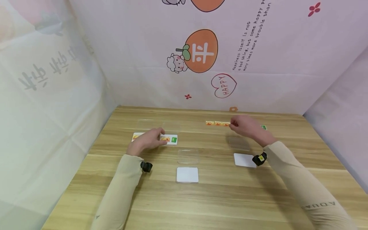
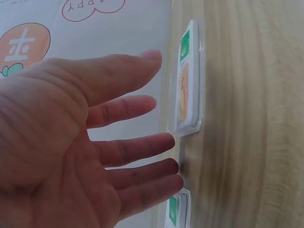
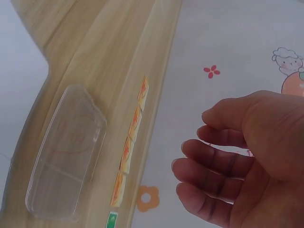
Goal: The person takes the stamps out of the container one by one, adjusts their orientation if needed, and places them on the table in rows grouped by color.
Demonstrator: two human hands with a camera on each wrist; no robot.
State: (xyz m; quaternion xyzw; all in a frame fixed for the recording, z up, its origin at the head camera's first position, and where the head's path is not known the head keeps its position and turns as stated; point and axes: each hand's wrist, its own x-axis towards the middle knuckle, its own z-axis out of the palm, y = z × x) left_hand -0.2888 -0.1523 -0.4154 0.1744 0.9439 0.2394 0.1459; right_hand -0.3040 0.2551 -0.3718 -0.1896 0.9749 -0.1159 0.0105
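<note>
My left hand [image 1: 146, 140] hovers low over the far left of the table, its fingers loosely spread and holding nothing. Beside its fingertips lies a white card stack [image 2: 190, 83] with orange and green pictures, in a clear plastic case. A second picture card stack [image 1: 138, 134] is partly hidden behind this hand. On the right, my right hand [image 1: 247, 127] is above the far edge of the table, fingers loosely bent with nothing in them. Close to it runs a row of small orange picture pieces [image 3: 125, 154], with a green piece [image 3: 111, 220] at one end.
A clear plastic case [image 3: 66, 156] lies near the row, with a white card [image 1: 243, 160] in front of it. Mid-table are another clear case [image 1: 188, 157] and a white card stack [image 1: 187, 174]. Faint clear plastic pieces [image 1: 149, 124] lie behind my left hand. Printed cloth [image 1: 143, 64] borders the table.
</note>
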